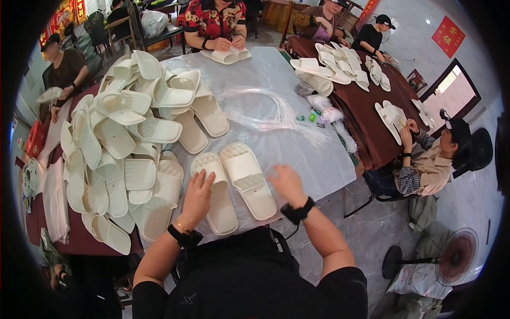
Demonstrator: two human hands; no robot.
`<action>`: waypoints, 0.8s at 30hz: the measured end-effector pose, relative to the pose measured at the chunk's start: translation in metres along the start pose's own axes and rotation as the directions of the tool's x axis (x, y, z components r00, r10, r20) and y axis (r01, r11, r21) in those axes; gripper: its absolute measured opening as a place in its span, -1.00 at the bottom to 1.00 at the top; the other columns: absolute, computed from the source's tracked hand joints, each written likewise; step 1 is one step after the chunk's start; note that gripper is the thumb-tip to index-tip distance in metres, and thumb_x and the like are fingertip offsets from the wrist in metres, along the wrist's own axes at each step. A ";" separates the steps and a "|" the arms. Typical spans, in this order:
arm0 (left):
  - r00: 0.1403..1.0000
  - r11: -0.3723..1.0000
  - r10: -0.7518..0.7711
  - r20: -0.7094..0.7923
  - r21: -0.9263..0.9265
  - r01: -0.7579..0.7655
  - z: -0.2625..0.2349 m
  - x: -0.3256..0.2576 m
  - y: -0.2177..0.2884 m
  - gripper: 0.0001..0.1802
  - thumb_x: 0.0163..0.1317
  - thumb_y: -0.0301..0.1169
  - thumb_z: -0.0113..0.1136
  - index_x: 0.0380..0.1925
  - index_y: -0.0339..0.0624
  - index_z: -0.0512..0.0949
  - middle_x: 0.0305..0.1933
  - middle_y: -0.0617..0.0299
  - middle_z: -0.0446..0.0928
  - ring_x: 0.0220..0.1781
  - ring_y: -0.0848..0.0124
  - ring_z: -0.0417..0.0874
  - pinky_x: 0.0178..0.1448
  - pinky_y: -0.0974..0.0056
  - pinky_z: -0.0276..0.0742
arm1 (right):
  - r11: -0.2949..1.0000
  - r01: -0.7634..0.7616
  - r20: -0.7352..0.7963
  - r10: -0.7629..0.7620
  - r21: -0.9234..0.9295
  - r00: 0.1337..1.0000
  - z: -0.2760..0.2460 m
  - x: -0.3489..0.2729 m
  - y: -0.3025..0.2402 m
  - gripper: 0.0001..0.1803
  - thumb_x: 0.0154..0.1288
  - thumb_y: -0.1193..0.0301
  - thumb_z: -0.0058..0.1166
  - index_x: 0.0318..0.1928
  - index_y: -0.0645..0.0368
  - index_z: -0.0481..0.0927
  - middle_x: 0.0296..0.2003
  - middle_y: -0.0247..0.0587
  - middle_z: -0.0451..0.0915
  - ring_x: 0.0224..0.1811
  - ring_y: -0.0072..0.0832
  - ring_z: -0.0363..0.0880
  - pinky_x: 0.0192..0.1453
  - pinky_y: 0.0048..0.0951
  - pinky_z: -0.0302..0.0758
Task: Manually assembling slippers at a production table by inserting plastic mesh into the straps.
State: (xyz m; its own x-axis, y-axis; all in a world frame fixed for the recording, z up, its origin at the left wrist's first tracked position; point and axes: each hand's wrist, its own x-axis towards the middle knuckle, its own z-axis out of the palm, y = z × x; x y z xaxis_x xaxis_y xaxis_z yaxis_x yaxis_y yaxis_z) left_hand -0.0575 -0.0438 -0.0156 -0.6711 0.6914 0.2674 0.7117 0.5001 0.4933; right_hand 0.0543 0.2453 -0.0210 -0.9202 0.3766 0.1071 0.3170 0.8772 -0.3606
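Two cream slippers lie side by side at the table's near edge, directly in front of me. My left hand (198,195) rests with extended fingers against the left side of the left slipper (221,212), close to its strap. Just right of the right slipper (256,198), my right hand (288,183) hovers with loosely bent fingers, holding nothing I can see. Both slippers have their toe ends pointing toward me. To their left rises a large heap of matching slippers (114,135), tumbled over one another.
Clear plastic sheeting (313,170) covers the table. A coil of thin transparent strands (255,93) lies beyond the pair, near small plastic packets (332,114). Several people work around, one across the table with slippers (227,56). A fan (458,255) stands at lower right.
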 end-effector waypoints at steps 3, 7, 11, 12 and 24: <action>1.000 1.000 -0.006 -0.010 -0.012 0.006 0.001 -0.007 0.009 -0.36 0.08 -0.62 0.12 0.25 -0.15 0.33 0.34 -0.22 0.24 0.35 -0.19 0.23 0.40 -0.03 0.21 | 0.997 -0.050 -0.186 0.039 -0.053 0.982 0.004 0.039 0.038 -0.69 0.14 0.32 0.16 -0.13 0.20 0.52 -0.15 0.05 0.56 -0.10 0.02 0.54 -0.10 -0.05 0.52; 0.998 0.998 -0.022 -0.059 -0.061 0.019 0.002 -0.016 0.009 -0.34 0.05 -0.56 0.20 0.24 -0.19 0.33 0.31 -0.22 0.25 0.33 -0.18 0.25 0.41 -0.02 0.20 | 0.980 -0.150 -0.149 0.130 -0.134 0.980 0.006 0.061 0.060 -0.74 0.17 0.41 0.10 -0.12 0.20 0.55 -0.09 0.05 0.56 -0.06 0.02 0.54 -0.04 -0.05 0.49; 0.995 0.997 -0.059 -0.084 -0.052 0.055 -0.004 -0.016 0.016 -0.34 0.03 -0.53 0.23 0.22 -0.19 0.35 0.31 -0.18 0.26 0.34 -0.15 0.25 0.41 -0.03 0.19 | 0.962 -0.228 -0.078 0.218 -0.151 0.973 0.017 0.060 0.066 -0.86 0.18 0.39 0.05 -0.29 0.18 0.56 -0.23 0.02 0.61 -0.18 -0.01 0.58 -0.12 -0.05 0.50; 0.994 1.000 -0.018 -0.112 -0.004 0.018 -0.008 -0.013 0.019 -0.34 0.02 -0.51 0.26 0.21 -0.17 0.37 0.31 -0.15 0.27 0.34 -0.13 0.25 0.40 -0.03 0.20 | 0.963 -0.222 -0.071 0.214 -0.151 0.974 0.021 0.056 0.063 -0.86 0.18 0.39 0.05 -0.29 0.18 0.56 -0.23 0.02 0.61 -0.18 -0.01 0.58 -0.12 -0.05 0.50; 0.992 0.973 0.114 0.057 0.194 -0.124 0.039 0.054 0.033 -0.43 0.13 -0.31 0.23 0.20 -0.04 0.39 0.33 0.00 0.31 0.34 0.01 0.32 0.36 -0.18 0.18 | 0.996 -0.082 -0.024 0.082 0.034 0.996 -0.037 0.017 0.041 -0.85 0.15 0.38 0.04 -0.37 0.16 0.63 -0.41 -0.04 0.64 -0.32 -0.06 0.61 -0.22 -0.13 0.52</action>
State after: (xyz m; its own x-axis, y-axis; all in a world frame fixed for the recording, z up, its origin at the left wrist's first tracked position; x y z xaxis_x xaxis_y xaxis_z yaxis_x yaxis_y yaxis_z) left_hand -0.0619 0.0308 -0.0173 -0.5722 0.7729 0.2742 0.8158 0.5022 0.2869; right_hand 0.0599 0.2984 0.0004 -0.8852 0.4545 0.0990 0.3830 0.8330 -0.3993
